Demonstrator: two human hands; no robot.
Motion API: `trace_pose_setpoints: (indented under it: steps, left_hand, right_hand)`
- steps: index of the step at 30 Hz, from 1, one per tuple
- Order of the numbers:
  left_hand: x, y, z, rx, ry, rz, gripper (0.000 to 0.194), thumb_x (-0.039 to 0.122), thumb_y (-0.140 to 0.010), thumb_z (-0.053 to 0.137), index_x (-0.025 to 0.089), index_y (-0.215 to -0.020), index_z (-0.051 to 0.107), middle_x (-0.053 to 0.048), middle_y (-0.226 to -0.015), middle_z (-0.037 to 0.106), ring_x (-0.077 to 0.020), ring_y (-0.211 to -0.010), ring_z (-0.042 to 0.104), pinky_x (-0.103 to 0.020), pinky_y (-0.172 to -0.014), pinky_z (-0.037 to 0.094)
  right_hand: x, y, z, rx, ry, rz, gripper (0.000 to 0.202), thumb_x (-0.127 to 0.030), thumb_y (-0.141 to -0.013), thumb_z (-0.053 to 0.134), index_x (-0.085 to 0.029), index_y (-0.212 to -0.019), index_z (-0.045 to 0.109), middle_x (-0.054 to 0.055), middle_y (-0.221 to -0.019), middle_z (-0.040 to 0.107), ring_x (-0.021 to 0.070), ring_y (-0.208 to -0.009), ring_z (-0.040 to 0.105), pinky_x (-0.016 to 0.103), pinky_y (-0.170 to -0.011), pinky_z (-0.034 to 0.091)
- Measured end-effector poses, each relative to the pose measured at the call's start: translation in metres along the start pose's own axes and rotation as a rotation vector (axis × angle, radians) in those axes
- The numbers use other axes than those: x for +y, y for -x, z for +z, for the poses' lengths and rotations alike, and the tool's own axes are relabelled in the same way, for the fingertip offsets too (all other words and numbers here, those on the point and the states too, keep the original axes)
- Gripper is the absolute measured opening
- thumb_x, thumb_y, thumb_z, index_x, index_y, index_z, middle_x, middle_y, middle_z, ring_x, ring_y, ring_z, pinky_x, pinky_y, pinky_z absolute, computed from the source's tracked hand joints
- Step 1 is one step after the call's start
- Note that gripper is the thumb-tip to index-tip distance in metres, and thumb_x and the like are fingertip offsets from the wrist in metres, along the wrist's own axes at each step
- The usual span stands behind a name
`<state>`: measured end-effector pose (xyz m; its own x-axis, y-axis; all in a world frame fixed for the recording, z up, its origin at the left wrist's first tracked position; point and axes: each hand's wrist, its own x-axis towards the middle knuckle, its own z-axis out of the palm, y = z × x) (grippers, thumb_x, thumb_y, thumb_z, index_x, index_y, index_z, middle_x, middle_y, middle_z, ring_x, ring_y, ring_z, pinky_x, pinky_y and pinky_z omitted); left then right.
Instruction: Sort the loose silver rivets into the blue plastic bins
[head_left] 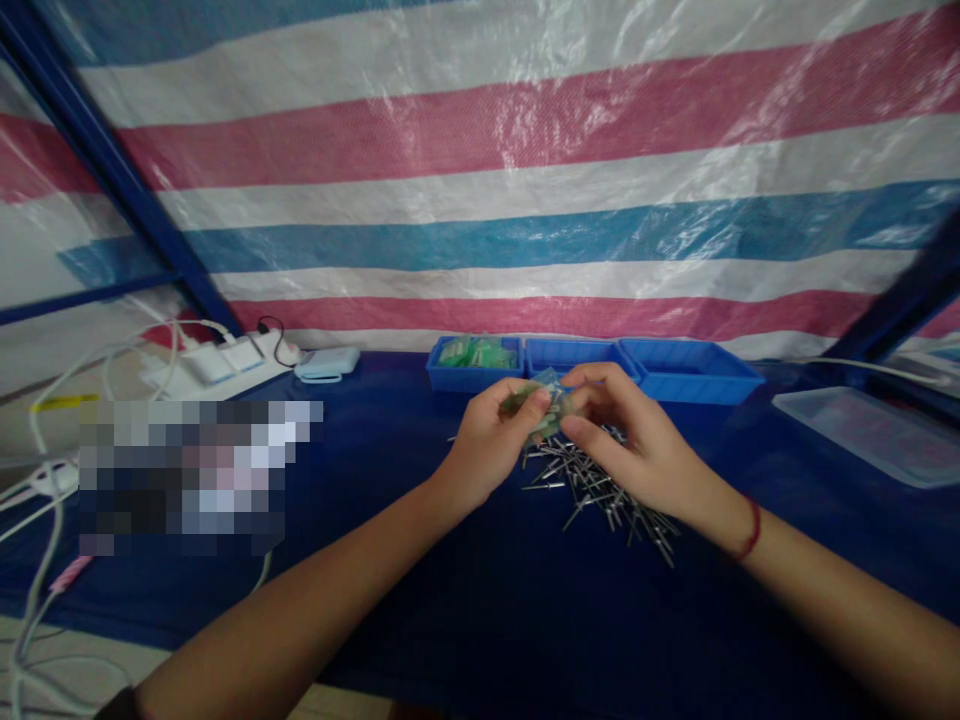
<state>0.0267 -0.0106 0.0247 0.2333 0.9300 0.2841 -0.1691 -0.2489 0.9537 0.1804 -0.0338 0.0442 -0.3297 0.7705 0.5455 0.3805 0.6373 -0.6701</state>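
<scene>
My left hand (491, 435) is closed on a small clear plastic bag (551, 408) with a greenish tint, its thumb pressed on the front. At the bag's right edge is my right hand (637, 435), thumb and fingers curled close to it; whether they grip it is hard to make out. Below both hands a loose pile of thin metal rivets (592, 480) lies on the dark blue table (465, 610), partly hidden by my right hand.
Behind the hands stand a blue bin (472, 378) with green bags and two more blue bins (577, 353) (690, 372). A clear lid (870, 435) lies right. At left are a power strip (232, 365), cables, a light blue case (327, 365) and a blurred patch.
</scene>
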Motion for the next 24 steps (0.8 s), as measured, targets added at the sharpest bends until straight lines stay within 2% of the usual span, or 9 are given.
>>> trace_pose_setpoints:
  steps: [5,9,13,16,18,20,22,24]
  left_hand:
    - [0.001,0.002,-0.001,-0.008,-0.124,0.080,0.022,0.036,-0.080,0.058,0.014,-0.081,0.057,0.000,-0.070,0.059,-0.0103,-0.062,0.053,-0.024,-0.060,0.043]
    - [0.000,0.002,-0.002,-0.023,-0.172,0.130,0.019,0.033,-0.081,0.058,0.015,-0.081,0.057,0.001,-0.071,0.059,-0.0098,-0.063,0.053,-0.024,-0.060,0.042]
    - [0.000,0.002,-0.001,-0.063,-0.171,0.122,0.018,0.033,-0.082,0.057,0.015,-0.084,0.057,-0.001,-0.076,0.059,-0.0112,-0.068,0.055,-0.024,-0.062,0.043]
    - [-0.002,0.003,0.001,-0.028,-0.192,0.045,0.033,0.037,-0.081,0.057,0.016,-0.106,0.051,-0.003,-0.083,0.058,-0.0128,-0.071,0.056,-0.025,-0.061,0.044]
    - [-0.006,0.004,0.002,0.021,-0.233,-0.019,0.054,0.041,-0.081,0.056,0.015,-0.125,0.036,-0.003,-0.083,0.057,-0.0124,-0.066,0.055,-0.025,-0.059,0.044]
    - [-0.010,0.005,0.000,0.016,-0.299,-0.065,0.064,0.041,-0.082,0.054,0.014,-0.132,0.024,-0.001,-0.078,0.056,-0.0113,-0.060,0.053,-0.025,-0.057,0.043]
    - [-0.014,0.005,-0.003,-0.038,-0.405,-0.057,0.062,0.038,-0.083,0.053,0.013,-0.132,0.026,0.001,-0.073,0.056,-0.0111,-0.057,0.051,-0.026,-0.057,0.042]
    - [-0.014,0.006,-0.006,-0.103,-0.531,0.004,0.050,0.033,-0.083,0.053,0.014,-0.127,0.037,0.001,-0.070,0.056,-0.0117,-0.057,0.052,-0.026,-0.057,0.041]
  right_hand:
    - [0.005,-0.001,0.003,-0.033,-0.197,0.144,0.016,-0.033,-0.084,0.055,-0.020,-0.092,0.050,-0.003,-0.066,0.051,0.0097,-0.055,0.047,0.024,-0.049,0.038]
    - [0.006,-0.002,0.004,-0.051,-0.225,0.160,0.013,-0.030,-0.083,0.057,-0.019,-0.083,0.051,-0.003,-0.066,0.051,0.0090,-0.056,0.045,0.023,-0.049,0.036]
    - [0.006,-0.002,0.005,0.002,-0.187,0.151,0.013,-0.028,-0.082,0.057,-0.019,-0.076,0.049,-0.005,-0.061,0.045,0.0082,-0.052,0.040,0.023,-0.046,0.033]
    - [0.007,-0.002,0.001,0.084,-0.099,0.129,0.015,-0.028,-0.081,0.058,-0.021,-0.072,0.048,-0.005,-0.059,0.044,0.0087,-0.050,0.040,0.023,-0.044,0.032]
    - [0.008,-0.005,-0.004,0.192,0.009,0.108,0.015,-0.028,-0.079,0.059,-0.021,-0.071,0.048,-0.004,-0.060,0.046,0.0095,-0.051,0.042,0.025,-0.046,0.033]
    - [0.008,-0.010,-0.009,0.320,0.153,0.073,0.012,-0.026,-0.078,0.059,-0.021,-0.071,0.051,-0.003,-0.062,0.049,0.0106,-0.052,0.044,0.026,-0.048,0.036]
    - [0.007,-0.021,-0.012,0.396,0.312,0.018,0.008,-0.024,-0.079,0.058,-0.021,-0.073,0.053,-0.001,-0.065,0.053,0.0120,-0.054,0.047,0.028,-0.051,0.038]
    - [0.007,-0.037,-0.010,0.390,0.464,-0.074,0.006,-0.022,-0.080,0.056,-0.021,-0.073,0.055,0.001,-0.066,0.055,0.0139,-0.057,0.050,0.030,-0.055,0.040]
